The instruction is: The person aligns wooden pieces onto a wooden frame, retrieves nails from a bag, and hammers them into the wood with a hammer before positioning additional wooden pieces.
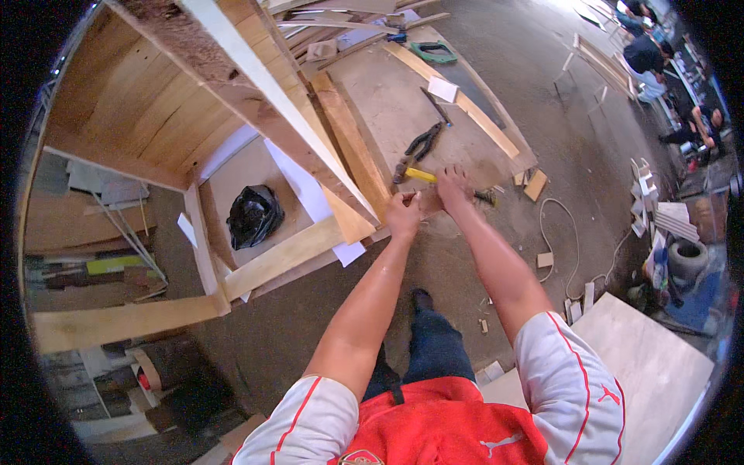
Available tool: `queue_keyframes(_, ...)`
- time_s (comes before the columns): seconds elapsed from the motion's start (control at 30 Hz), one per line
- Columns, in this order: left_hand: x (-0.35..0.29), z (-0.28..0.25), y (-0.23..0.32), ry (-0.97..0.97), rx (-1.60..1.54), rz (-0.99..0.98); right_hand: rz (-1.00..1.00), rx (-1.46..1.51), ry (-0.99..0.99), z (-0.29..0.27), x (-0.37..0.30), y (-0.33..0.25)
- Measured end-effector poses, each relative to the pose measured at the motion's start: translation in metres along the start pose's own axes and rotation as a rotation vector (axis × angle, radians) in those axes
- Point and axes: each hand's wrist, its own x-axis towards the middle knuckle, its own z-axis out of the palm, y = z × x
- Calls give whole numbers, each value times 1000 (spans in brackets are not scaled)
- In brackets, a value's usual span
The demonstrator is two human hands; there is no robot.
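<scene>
A short piece of brown wood (430, 203) is held between my two hands, over the near edge of the board on the floor. My left hand (403, 215) is closed on its left end, thumb on top. At its right end is my right hand (454, 187), closed against the wood, its fingers partly hidden. Beneath and beyond my right hand lies a hammer with a yellow and black handle (421, 176); the hand covers the handle's middle. Black-handled pliers (423, 142) lie just past the hammer head, and a dark slim tool (436, 106) lies farther off.
A wooden frame (283, 252) with panelled boards stands at left, a black plastic bag (255, 217) inside it. A long wood strip (484, 124), a green-handled saw (433, 52) and offcuts lie ahead. A cable (575, 240) curls at right near a pale panel (628, 372). People work far right.
</scene>
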Motion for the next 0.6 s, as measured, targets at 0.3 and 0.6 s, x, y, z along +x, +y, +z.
queue_keyframes(0.3,-36,-2,-19,41,-143,54,257,523,-164,-39,-94,-30)
queue_keyframes(0.6,-137,-94,-45,197,-276,-28,246,893,-32,-45,-224,-120)
